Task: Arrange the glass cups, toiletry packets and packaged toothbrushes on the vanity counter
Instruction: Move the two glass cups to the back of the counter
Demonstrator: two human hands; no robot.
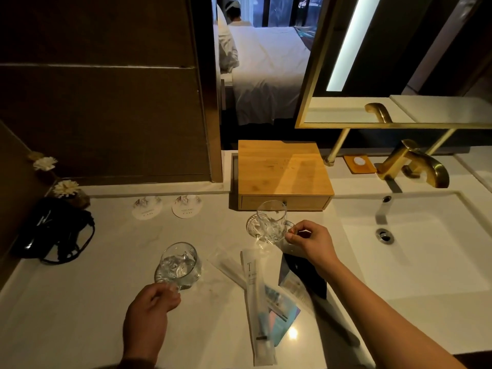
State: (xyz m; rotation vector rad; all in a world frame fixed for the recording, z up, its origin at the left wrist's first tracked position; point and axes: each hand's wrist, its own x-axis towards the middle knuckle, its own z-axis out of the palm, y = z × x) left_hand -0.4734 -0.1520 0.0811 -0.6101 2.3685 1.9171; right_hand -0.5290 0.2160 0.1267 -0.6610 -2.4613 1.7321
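Gripping a glass cup (179, 265) by its handle with the left hand (149, 312), tilted, at 7 o'clock on the counter (80, 315). Pinching the handle of the second cup (271, 222) with the right hand (308, 241), at center. Lying between, toward 6 o'clock: packaged toothbrush (257, 310) overlapping toiletry packets (282, 312).

I see a wooden drawer box (285, 169) at the far middle of the counter, a gold faucet (415, 163) over the white sink (426, 262) on the right, and a black hair dryer (53, 230) far left beside two white flowers (65, 188).
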